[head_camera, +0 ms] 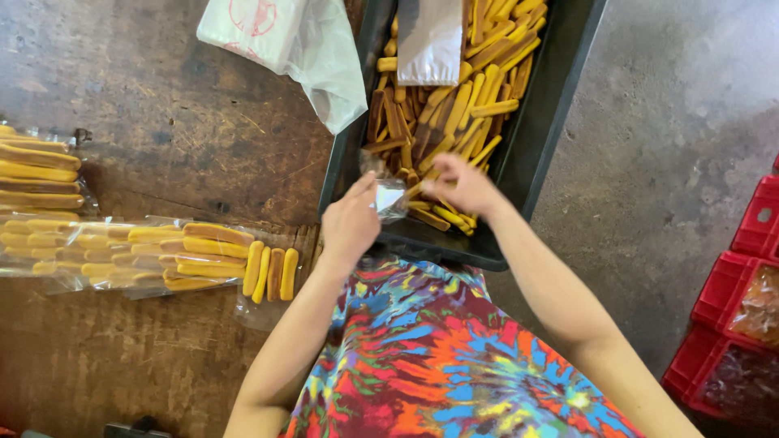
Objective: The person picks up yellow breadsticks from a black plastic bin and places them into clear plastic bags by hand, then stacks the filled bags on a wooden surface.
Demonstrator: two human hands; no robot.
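Crinkly clear bag pinched by left hand, seemingly beside finger-shaped biscuits

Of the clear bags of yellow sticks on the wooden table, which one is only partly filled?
The clear plastic bag nearest the left hand: it holds only four sticks, while the other bags are packed full.

Small clear plastic bag, crumpled, held open at the black tray's near edge, long yellow-orange biscuit sticks piled loosely inside the tray, some darker brown.
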